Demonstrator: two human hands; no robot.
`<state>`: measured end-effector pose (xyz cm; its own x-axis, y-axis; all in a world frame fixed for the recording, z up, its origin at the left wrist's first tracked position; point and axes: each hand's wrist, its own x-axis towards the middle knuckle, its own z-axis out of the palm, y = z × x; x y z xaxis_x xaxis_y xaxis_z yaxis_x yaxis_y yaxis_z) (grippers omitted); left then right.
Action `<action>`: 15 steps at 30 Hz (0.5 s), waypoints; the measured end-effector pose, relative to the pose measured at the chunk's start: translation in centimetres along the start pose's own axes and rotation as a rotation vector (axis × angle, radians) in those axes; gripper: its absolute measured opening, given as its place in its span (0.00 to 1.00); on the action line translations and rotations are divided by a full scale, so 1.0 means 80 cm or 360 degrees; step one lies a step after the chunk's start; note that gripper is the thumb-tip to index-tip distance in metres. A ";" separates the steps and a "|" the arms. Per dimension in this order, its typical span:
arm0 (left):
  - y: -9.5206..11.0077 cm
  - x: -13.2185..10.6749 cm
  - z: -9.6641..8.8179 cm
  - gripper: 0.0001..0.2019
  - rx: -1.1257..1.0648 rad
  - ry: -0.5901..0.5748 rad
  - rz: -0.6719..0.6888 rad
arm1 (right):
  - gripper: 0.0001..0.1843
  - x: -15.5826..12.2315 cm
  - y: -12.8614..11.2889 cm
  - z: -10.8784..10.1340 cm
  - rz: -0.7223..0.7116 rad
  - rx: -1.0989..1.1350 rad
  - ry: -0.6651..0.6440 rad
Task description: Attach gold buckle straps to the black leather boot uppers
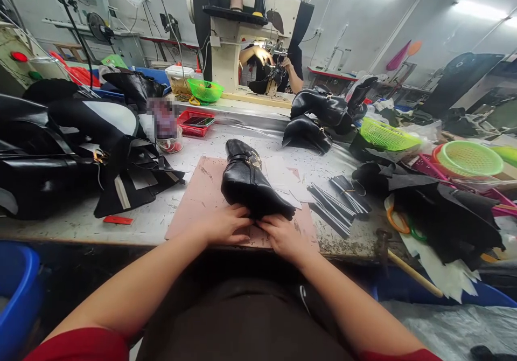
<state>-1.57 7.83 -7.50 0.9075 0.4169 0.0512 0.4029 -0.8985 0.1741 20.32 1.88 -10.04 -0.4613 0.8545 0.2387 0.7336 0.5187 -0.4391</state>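
Note:
A black leather boot upper [246, 180] with a buckled strap lies on a pink board [194, 205] in front of me. My left hand [229, 225] is at its near edge, fingers closed on the leather. Close beside it, my right hand [285, 236] grips the same edge further right, with its fingertips partly hidden under the black material. White paper pieces [278, 175] lie just behind the upper. To the right are bundles of dark strips with white edges [333, 205].
Black leather pieces [52, 156] are heaped at left. Several finished-looking uppers [309, 134] stand at back right. A hammer [412, 272] and orange-handled scissors [396, 218] lie at the right edge. Across the table, a person's hands work at a sewing machine [226, 54].

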 end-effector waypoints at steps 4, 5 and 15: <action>0.005 -0.010 -0.002 0.20 -0.0054 0.0032 0.0026 | 0.23 -0.032 0.004 -0.017 -0.0109 -0.0043 -0.0008; 0.008 -0.010 -0.003 0.20 -0.0096 0.0051 -0.0021 | 0.20 -0.038 0.008 -0.025 -0.0066 0.0005 0.0051; -0.011 0.047 0.003 0.20 -0.0306 0.0600 -0.0812 | 0.10 0.037 -0.019 -0.049 0.0619 0.0816 0.0269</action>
<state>1.52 10.14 -7.70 0.4906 0.8347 0.2501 0.7114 -0.5494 0.4383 19.84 3.74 -5.27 -0.0956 0.9910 0.0937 0.4812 0.1284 -0.8671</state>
